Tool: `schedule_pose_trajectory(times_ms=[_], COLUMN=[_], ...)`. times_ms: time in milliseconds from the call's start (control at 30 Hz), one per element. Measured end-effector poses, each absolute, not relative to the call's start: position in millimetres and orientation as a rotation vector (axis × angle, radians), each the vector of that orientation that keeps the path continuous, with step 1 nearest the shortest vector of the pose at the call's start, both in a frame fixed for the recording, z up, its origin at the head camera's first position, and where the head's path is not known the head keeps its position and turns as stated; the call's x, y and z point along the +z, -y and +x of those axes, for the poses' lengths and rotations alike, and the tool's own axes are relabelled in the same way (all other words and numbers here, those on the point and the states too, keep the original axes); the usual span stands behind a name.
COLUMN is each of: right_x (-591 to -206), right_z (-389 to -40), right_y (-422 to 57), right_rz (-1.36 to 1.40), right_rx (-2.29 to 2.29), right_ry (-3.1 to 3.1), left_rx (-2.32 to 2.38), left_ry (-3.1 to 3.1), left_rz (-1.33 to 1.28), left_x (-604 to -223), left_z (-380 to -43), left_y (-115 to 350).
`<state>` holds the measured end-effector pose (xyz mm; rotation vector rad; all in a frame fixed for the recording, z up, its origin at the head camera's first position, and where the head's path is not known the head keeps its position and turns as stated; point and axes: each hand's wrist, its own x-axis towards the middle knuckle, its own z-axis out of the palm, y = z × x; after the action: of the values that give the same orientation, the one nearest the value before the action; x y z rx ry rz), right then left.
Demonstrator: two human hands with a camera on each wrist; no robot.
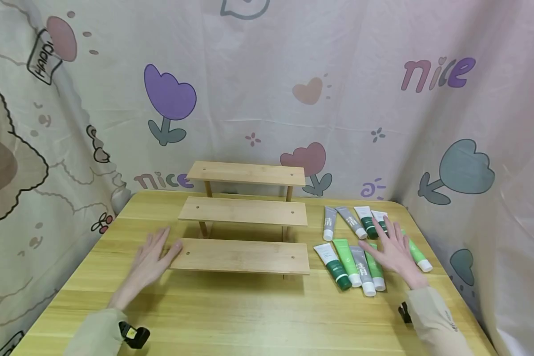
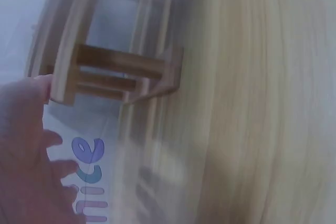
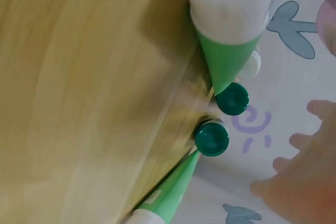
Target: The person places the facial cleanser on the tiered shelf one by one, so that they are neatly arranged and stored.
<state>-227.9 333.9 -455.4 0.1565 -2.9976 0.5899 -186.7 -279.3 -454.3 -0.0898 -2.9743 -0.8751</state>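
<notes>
A three-step wooden shelf [image 1: 242, 256] stands toward the back of the table [image 1: 258, 316], its top step near the far edge. The left hand [image 1: 149, 259] is at the left end of the lowest step, its thumb against that end; its fingers are straight and apart, clamped on nothing. A strip of wood runs from this hand out to the table's left edge.

The right hand [image 1: 393, 249] spreads over the tubes at the right of the shelf, fingers straight and apart; whether they touch a tube, I cannot tell. In the front row lie a white and dark green tube [image 1: 333, 266], a light green tube [image 1: 347, 262], a grey tube [image 1: 363, 271] and another light green one. Behind are two grey and two white and dark green ones, while a further light green one points its cap close to the right edge. A narrow gap separates tubes and shelf; a broad stretch of wood lies in front of both
</notes>
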Motion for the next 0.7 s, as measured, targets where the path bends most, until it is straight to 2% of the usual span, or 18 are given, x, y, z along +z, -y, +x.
schedule_pose_trajectory(times_ms=[367, 700], right_x=[-458.7, -470.6], right_z=[-228.5, -224.1], right_y=[-356.6, -399.1], right_rz=[0.230, 0.125], right_rx=[0.818, 0.917], right_ry=[2.870, 2.718], left_rx=[-1.218, -1.574], left_ry=[2.888, 2.755], left_rz=[-0.272, -0.130], left_x=[-454.2, -458.0], left_z=[-178.2, -174.6], left_y=[272.9, 279.0])
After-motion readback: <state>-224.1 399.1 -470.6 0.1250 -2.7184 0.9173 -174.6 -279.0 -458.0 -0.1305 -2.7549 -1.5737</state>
